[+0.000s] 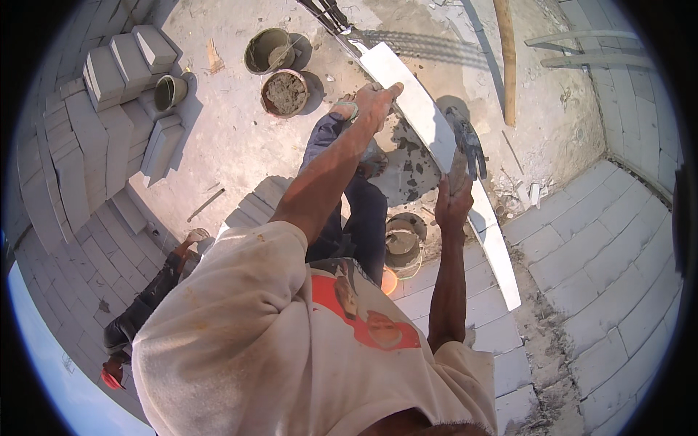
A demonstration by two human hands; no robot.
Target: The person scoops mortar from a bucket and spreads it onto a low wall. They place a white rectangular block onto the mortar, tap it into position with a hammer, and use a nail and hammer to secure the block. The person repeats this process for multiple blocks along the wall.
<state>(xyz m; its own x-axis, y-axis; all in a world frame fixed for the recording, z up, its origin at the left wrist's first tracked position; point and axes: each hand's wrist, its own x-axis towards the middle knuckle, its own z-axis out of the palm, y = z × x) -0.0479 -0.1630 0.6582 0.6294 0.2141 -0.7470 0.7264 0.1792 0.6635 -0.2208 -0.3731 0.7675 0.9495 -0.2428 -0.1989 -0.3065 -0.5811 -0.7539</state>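
A long white slab (407, 91) runs slantwise from the top centre to the lower right; whether it is a board or a row of thin blocks I cannot tell. My left hand (374, 105) is closed at its left edge, near the far end. Lower down, my right hand (454, 200) grips the greyish handle of what looks like a claw hammer (465, 134). The hammer's dark, two-pronged head is over the slab's right side, beyond my fingers. My right hand covers part of the slab.
A bucket of mortar (285, 94) stands beside a dark bucket (269, 51). Another bucket (402, 243) is by my legs. Pale blocks (94, 138) are stacked at left, a small bucket (170, 92) on them. A person in a red cap (113, 372) is lower left. Rebar (327, 14) juts at top.
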